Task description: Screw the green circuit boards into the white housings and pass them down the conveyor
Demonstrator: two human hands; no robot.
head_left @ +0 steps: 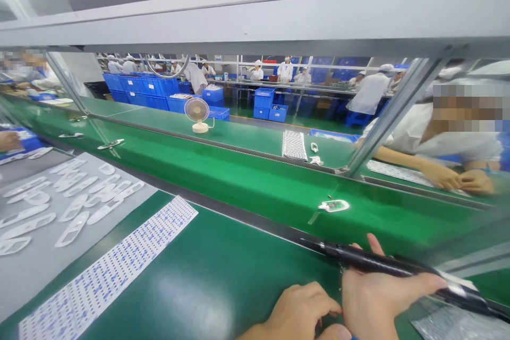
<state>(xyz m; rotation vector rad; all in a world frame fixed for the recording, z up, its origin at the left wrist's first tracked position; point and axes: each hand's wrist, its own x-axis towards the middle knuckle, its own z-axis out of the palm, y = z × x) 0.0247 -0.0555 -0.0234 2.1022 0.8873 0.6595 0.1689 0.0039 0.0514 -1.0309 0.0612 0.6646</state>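
The right hand (pixel 370 297), palm up, holds a black tool (pixel 392 265) slantwise between its thumb and its partly hidden fingers, while the left hand (pixel 303 308) curls its fingers beside the right wrist, and whether they pinch anything cannot be told. Beyond the right fingertips, a white part (pixel 342 205) lies on a green belt (pixel 247 167); a dotted sheet (pixel 111 271) lies well left of the left fingers, and a clear bag (pixel 450 324) sits below the right thumb.

Assembly factory — green conveyor (pixel 239 170), white-coated workers (pixel 374 90), blue bins (pixel 139 98)
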